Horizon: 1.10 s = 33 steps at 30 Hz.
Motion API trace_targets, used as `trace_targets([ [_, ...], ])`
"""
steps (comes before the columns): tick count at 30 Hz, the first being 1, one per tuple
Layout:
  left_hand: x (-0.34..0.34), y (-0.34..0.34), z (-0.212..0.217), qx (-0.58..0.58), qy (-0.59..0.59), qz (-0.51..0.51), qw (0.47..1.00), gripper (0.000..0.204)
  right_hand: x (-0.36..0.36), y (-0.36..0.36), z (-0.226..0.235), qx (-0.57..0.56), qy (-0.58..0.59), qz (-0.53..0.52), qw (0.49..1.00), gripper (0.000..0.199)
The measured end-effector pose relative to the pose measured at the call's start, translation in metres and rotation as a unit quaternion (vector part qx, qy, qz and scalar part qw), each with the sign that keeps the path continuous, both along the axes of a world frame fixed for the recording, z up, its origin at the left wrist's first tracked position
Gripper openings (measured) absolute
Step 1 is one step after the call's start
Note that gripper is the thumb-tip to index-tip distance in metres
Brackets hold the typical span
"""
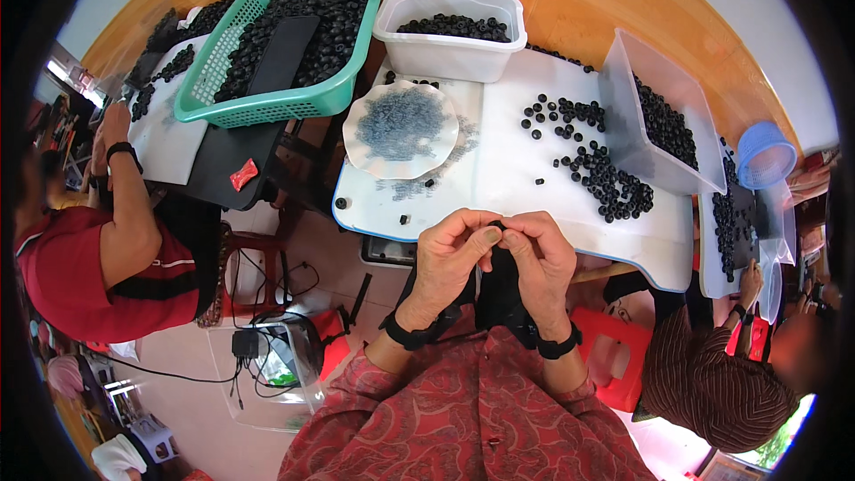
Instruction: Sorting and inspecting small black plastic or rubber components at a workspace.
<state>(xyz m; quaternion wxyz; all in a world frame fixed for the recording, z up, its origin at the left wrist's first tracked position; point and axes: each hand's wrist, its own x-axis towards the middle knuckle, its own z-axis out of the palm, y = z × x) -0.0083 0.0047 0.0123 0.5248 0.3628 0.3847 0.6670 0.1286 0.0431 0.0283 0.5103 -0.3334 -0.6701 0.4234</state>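
Head view: left hand (452,254) and right hand (537,254) meet just below the white board (508,169), fingertips pinching one small black ring (496,228) between them. It looks light, stiff and easily dropped; best held by its rim.

You are working over a smooth, matt white board (499,169) edged in blue. The small rings (606,180) are looking like dull black rubber. The green basket (267,107) is showing glossy perforated plastic, the white tub (450,53) smooth milky plastic, the floor beyond (588,0) varnished wood.
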Motion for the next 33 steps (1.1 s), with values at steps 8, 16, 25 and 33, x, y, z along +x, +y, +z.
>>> trace_targets([
  [8, 0.000, -0.007, 0.001, -0.019, 0.008, 0.004, 1.000, 0.032, -0.002, -0.011, 0.012, -0.152, 0.033, -0.009, 0.988, 0.014],
  [16, -0.002, -0.014, 0.001, -0.025, 0.009, -0.013, 1.000, 0.031, -0.005, -0.019, 0.020, -0.146, 0.017, -0.016, 0.989, 0.014],
  [25, -0.006, -0.018, -0.001, -0.040, -0.050, -0.008, 0.998, 0.026, -0.008, -0.025, 0.018, -0.160, 0.027, 0.009, 0.987, 0.012],
  [33, -0.008, -0.023, 0.000, -0.025, -0.078, -0.012, 0.997, 0.025, -0.008, -0.025, 0.013, -0.037, 0.012, 0.018, 0.999, 0.018],
])
